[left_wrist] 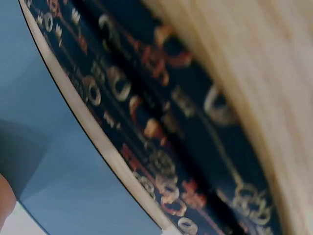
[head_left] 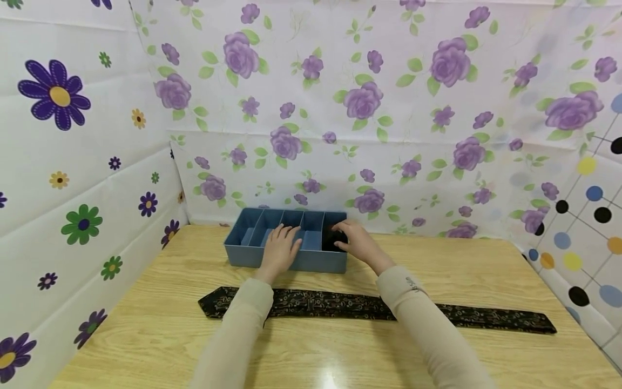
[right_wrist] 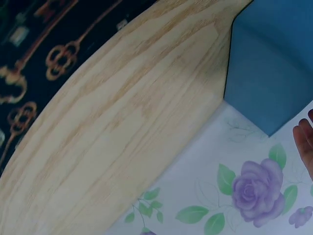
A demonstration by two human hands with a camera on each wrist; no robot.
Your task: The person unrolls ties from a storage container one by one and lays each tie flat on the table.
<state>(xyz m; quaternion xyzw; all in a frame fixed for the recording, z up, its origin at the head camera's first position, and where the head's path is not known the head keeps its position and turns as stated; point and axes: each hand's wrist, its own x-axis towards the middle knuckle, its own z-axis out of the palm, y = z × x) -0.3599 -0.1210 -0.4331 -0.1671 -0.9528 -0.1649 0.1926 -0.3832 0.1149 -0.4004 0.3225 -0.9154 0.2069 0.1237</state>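
Note:
A blue divided box (head_left: 286,259) stands toward the back of the table, with several compartments in a row. My left hand (head_left: 280,249) is over its front wall near the middle, fingers loosely bent and holding nothing. At the right end, my right hand (head_left: 358,243) reaches over the side wall, thumb and fingers apart. Below those fingers, a black item (head_left: 330,237) lies in the end compartment, partly covered by the hand; its kind does not show. In front of the box, a dark necktie (head_left: 335,305) with a key pattern lies stretched flat, passing beneath both forearms.
The wooden table (head_left: 160,335) reaches back to a flowered cloth (head_left: 311,108) hanging behind the box. More patterned cloth hangs at the left and right sides. The necktie's narrow end (head_left: 539,321) lies toward the right edge of the table.

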